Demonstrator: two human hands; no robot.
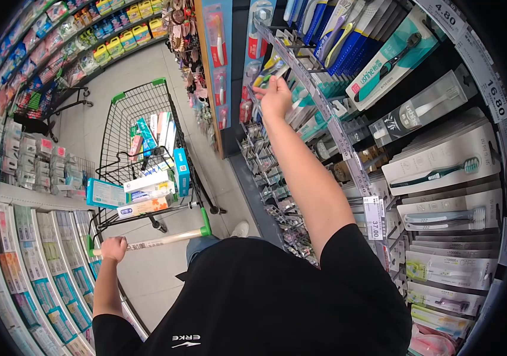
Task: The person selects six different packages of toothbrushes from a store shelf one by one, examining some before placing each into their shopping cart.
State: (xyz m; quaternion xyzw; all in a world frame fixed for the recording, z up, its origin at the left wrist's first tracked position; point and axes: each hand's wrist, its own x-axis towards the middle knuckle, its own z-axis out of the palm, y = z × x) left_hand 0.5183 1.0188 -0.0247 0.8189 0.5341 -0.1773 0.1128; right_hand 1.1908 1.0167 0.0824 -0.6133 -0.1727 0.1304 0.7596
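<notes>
My left hand [114, 248] is closed around the handle [164, 238] of a black wire shopping cart [111, 113] with green corners. Out to the right, my right hand [275, 99] reaches to the toothbrush rack, thumb and fingers closed at the lower end of a yellow and blue toothbrush pack [272, 70]. That pack is slightly blurred, and part of the grip is hidden. Boxes lie in the cart, among them a blue box [181, 172] and a teal box [145, 135]. A white and orange box [144, 207] sits nearest the handle.
Hanging toothbrush packs [443, 172] fill the rack at right, with a price tag [374, 217] on its edge rail. Toothpaste boxes [46, 296] line the left shelf. Yellow bottles [114, 46] stand on far shelves. Another cart [64, 101] stands at upper left.
</notes>
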